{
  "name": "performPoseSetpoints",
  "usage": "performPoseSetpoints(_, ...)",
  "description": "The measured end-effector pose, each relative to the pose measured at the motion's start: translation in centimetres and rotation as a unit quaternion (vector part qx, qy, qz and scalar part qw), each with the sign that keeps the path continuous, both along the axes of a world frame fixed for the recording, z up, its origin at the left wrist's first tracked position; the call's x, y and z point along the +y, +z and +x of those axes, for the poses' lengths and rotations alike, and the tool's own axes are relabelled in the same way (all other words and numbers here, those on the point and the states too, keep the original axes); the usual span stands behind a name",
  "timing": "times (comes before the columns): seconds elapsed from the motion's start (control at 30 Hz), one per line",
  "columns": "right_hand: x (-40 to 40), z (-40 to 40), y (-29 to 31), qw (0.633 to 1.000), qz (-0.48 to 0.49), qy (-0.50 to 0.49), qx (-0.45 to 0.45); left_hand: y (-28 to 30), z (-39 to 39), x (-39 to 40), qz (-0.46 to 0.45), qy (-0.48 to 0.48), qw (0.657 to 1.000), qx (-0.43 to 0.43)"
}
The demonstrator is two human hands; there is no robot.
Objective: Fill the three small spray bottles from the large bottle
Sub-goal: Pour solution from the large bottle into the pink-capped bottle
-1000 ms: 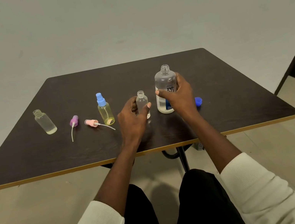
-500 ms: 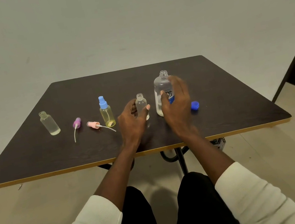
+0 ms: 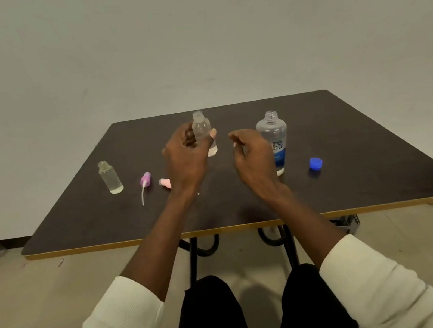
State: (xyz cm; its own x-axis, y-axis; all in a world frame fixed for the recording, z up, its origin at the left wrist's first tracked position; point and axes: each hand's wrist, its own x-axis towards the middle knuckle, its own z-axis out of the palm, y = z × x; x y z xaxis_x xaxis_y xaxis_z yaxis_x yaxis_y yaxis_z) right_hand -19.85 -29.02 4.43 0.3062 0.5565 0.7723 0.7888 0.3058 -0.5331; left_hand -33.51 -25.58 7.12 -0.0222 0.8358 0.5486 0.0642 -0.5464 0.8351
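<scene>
Bottle (image 3: 202, 129) in left hand (image 3: 186, 159)

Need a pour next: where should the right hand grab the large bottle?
Wrap the right hand around the large bottle at its straight labelled body, coming from the near side. It stands upright and uncapped, so stay below the narrow neck.

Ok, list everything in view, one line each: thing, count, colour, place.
table: 1, dark brown with a yellow edge, centre
large bottle: 1, clear with blue label, uncapped, standing right of centre
blue cap: 1, on table right of the large bottle
small bottle: 1, clear, open, standing at left
held small bottle: 1, clear, open, raised in left hand
purple sprayer: 1, lying left of centre
pink sprayer: 1, partly hidden behind left wrist
left hand: fingers around bottle
right hand: empty, beside large bottle
</scene>
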Motion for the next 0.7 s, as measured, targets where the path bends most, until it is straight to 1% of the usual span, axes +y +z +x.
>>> performPoseSetpoints(0.2, 3.1, -1.8, -0.2, 0.999, -0.026, 0.024, 0.005, 4.9, -3.8, 3.8, 0.015, 0.020, 0.999, -0.029)
performPoseSetpoints(0.3, 4.4, -2.7, -0.5, 0.997, -0.060, 0.040, 0.020, 5.4, -5.7, 6.1, -0.009, 0.036, 0.999, -0.016)
performPoseSetpoints(0.47, 6.2, -3.6, -1.5, 0.991, -0.119, 0.042, 0.048, 2.9, -7.7, 9.6, -0.071, 0.075, 0.994, 0.044)
performPoseSetpoints(0.57, 6.9, -3.9, -2.3, 0.986, -0.154, 0.037, 0.054, 0.7, -8.3, 10.6, -0.109, 0.089, 0.984, 0.105)
performPoseSetpoints(0.7, 7.5, -3.6, -3.8, 0.982, -0.175, 0.028, 0.057, -1.8, -8.3, 11.2, -0.127, 0.095, 0.977, 0.145)
